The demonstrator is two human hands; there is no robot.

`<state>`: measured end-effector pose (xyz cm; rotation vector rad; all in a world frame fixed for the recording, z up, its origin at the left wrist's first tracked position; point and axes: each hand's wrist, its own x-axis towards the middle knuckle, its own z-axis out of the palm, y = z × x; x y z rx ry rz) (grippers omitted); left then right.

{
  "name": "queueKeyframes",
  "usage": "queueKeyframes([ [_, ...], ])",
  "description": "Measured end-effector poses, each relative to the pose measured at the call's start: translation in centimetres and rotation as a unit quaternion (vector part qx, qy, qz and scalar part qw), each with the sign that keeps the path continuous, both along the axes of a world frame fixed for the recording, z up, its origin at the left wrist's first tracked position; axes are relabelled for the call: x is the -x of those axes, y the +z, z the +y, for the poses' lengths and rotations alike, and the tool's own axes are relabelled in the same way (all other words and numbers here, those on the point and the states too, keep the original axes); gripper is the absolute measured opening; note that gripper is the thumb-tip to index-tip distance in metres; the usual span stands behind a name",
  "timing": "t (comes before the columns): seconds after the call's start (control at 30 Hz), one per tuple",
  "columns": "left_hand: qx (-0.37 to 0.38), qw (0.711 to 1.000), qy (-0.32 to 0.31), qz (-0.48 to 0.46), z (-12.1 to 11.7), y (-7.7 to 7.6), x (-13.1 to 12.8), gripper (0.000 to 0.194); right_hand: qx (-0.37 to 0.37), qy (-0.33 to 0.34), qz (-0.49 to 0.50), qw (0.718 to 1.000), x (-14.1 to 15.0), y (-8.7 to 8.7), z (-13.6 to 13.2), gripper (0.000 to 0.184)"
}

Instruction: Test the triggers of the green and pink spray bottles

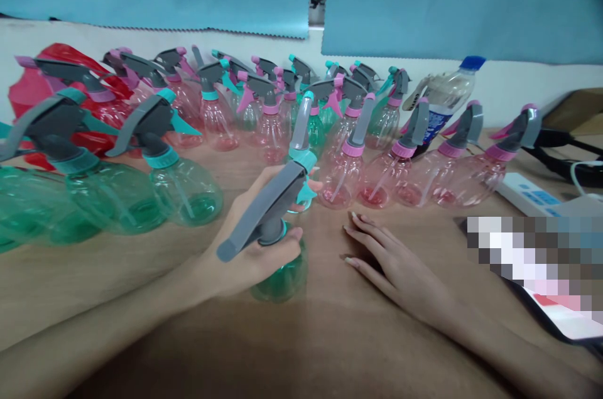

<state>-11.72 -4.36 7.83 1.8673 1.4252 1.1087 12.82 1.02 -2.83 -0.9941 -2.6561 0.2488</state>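
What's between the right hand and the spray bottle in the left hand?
Only bare tabletop lies between the right hand and the bottle, as the head view shows.

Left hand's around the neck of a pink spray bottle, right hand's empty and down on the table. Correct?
Not quite: the spray bottle is green with a turquoise collar, not pink, as the head view shows. The rest holds: left hand around its neck, right hand empty and down on the table.
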Motion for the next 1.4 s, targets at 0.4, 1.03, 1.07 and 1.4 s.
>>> queueKeyframes([
  [0.4, 0.012, 0.999, -0.016, -0.045, -0.07, 0.24, -0.24, 0.056, 0.014, -0.004, 0.024, 1.000, -0.04, -0.25, -0.02, 0.051],
  [1.03, 0.009, 0.999, -0.003, -0.031, -0.17, 0.04, -0.33, 0.064, 0.026, -0.006, 0.041, 0.999, 0.06, 0.10, -0.15, 0.050],
  [1.07, 0.005, 1.000, -0.001, -0.026, -0.14, 0.04, -0.30, 0.064, 0.027, -0.006, 0.041, 0.999, 0.05, 0.10, -0.14, 0.050],
  [1.4, 0.026, 0.999, 0.002, -0.018, -0.24, 0.48, -0.42, 0.065, 0.015, -0.002, 0.030, 0.999, 0.00, -0.16, -0.05, 0.051],
])
